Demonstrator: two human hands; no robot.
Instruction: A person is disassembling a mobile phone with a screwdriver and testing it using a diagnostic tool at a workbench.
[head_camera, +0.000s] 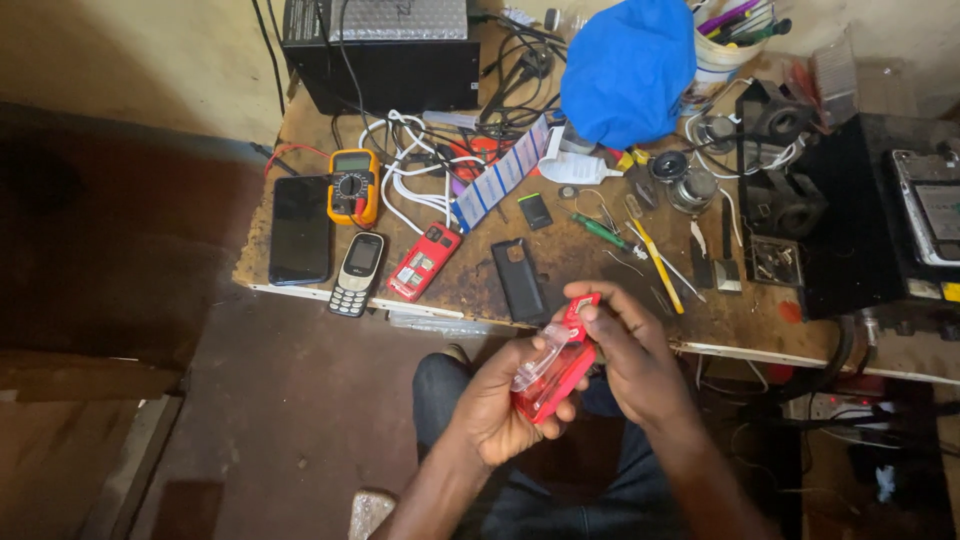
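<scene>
A cluttered wooden bench (600, 255) fills the upper frame. Below its edge, at lower centre, the left hand (500, 400) cradles a red phone casing (553, 372) with a clear panel, while the right hand (628, 355) pinches its top end.

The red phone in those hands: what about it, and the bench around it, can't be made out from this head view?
- Red phone: its underside and lower end are hidden by the left hand and right hand.
- Clear strip against it: too blurred to tell what it is.
- Things under the blue cloth: covered by it.
- Black box: top cut off by the picture's edge.
- Small parts beside the yellow tool: too small to tell.
</scene>
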